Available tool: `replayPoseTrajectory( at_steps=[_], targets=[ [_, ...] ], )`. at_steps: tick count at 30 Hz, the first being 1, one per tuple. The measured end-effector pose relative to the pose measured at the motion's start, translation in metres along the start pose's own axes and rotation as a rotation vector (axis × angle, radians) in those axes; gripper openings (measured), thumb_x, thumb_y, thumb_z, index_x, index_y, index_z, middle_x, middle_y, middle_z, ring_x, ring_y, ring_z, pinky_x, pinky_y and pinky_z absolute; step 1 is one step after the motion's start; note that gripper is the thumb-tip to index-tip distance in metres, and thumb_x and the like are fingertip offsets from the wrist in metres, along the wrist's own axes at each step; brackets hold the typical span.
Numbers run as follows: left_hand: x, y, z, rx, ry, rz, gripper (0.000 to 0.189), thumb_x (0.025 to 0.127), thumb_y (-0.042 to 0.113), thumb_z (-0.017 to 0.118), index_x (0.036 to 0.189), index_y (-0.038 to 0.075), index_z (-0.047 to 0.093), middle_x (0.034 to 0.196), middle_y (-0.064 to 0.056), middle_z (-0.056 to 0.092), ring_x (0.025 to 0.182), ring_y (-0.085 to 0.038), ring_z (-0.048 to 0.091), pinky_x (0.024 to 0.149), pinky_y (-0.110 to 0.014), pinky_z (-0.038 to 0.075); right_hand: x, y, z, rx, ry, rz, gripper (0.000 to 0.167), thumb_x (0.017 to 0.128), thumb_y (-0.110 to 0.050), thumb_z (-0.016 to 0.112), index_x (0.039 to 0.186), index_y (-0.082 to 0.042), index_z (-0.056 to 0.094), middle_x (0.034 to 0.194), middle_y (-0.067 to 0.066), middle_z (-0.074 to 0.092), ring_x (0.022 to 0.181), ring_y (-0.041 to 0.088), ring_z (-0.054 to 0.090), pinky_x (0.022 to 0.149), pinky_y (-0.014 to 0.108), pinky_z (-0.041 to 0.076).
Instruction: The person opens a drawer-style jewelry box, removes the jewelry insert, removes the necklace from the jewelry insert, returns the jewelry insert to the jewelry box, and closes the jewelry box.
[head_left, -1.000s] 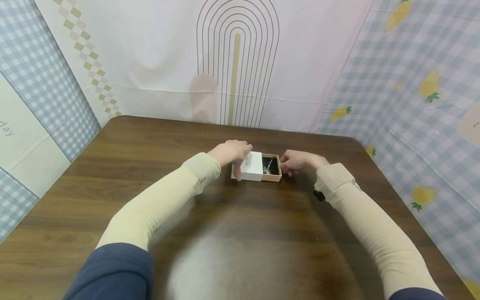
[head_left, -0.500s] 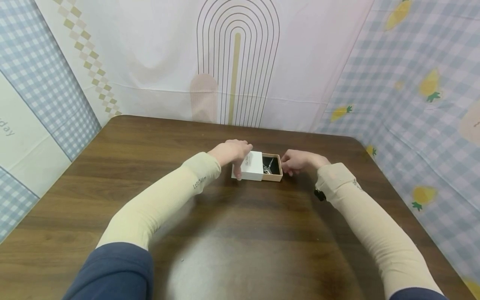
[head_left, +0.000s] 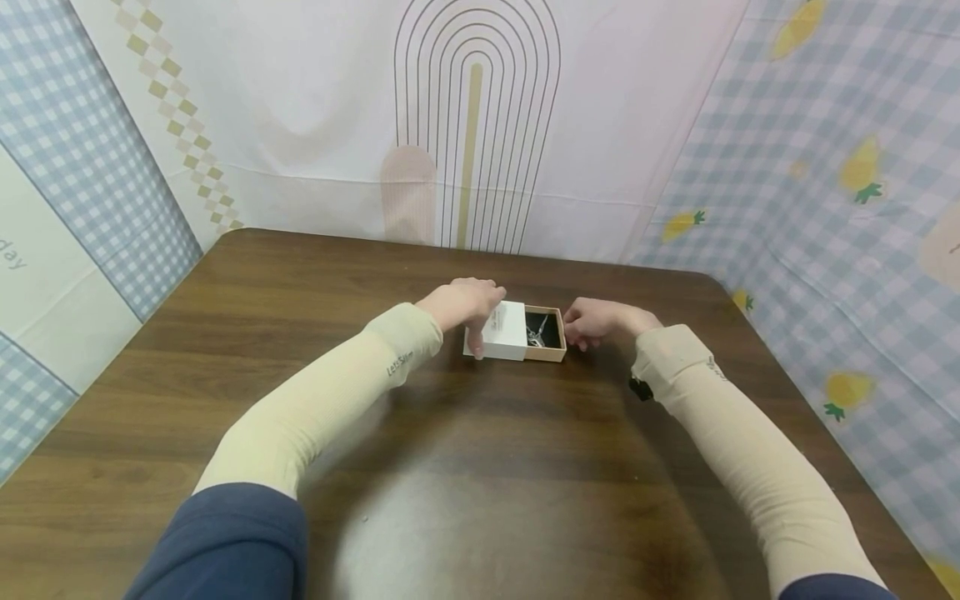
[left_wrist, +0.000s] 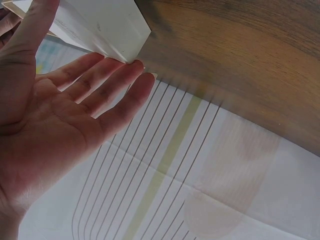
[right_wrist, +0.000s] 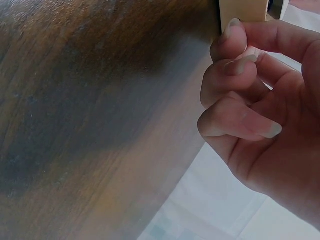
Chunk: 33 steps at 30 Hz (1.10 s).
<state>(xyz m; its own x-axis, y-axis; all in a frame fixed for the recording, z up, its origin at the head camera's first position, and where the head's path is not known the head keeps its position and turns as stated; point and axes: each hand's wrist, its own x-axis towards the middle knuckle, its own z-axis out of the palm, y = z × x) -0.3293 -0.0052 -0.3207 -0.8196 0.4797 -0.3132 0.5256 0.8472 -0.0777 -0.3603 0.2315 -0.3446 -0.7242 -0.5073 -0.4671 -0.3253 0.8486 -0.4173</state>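
a white box (head_left: 508, 332) lies flat, its tan tray (head_left: 544, 355) partly out, baring a silver piece (head_left: 536, 337) on black lining (head_left: 552, 333).

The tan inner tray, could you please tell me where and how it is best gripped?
Probably pinch the tan inner tray by its outer end wall, coming from the person's right, where the right hand touches it: that end juts open-topped from the white cover, which the left hand straddles.
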Motion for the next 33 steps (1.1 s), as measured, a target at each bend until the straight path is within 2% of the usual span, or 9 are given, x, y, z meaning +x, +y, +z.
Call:
replayPoseTrajectory(
  at_steps=[13, 22, 33],
  targets=[
    [0.0001, 0.0004, -0.0007, 0.004, -0.008, -0.001, 0.099, 0.060, 0.040, 0.091, 0.139, 0.011, 0.039, 0.139, -0.009, 0.048, 0.127, -0.028, 0.049, 0.105, -0.041, 0.045, 0.0007, 0.0036, -0.0006, -0.022, 0.000, 0.008, 0.020, 0.087, -0.005, 0.046, 0.075, 0.001, 0.061, 0.055, 0.001, 0.058, 0.043, 0.008, 0.046, 0.044, 0.021, 0.038],
    [0.0001, 0.0013, -0.0010, 0.011, -0.003, -0.010, 0.101, 0.059, 0.040, 0.091, 0.140, 0.011, 0.039, 0.138, -0.009, 0.049, 0.124, -0.027, 0.051, 0.103, -0.040, 0.047, 0.0004, 0.0047, -0.0001, 0.021, 0.001, 0.017, 0.017, 0.085, -0.002, 0.047, 0.074, 0.000, 0.060, 0.054, 0.000, 0.056, 0.043, 0.008, 0.045, 0.045, 0.021, 0.041],
    [-0.0001, 0.0011, -0.0012, 0.007, -0.001, -0.011, 0.102, 0.059, 0.040, 0.091, 0.142, 0.011, 0.038, 0.140, -0.009, 0.048, 0.127, -0.027, 0.049, 0.105, -0.041, 0.045, -0.0015, 0.0043, -0.0011, -0.003, 0.004, 0.002, 0.019, 0.087, -0.003, 0.047, 0.074, 0.000, 0.060, 0.055, 0.000, 0.057, 0.043, 0.008, 0.045, 0.045, 0.021, 0.041]
  ],
)
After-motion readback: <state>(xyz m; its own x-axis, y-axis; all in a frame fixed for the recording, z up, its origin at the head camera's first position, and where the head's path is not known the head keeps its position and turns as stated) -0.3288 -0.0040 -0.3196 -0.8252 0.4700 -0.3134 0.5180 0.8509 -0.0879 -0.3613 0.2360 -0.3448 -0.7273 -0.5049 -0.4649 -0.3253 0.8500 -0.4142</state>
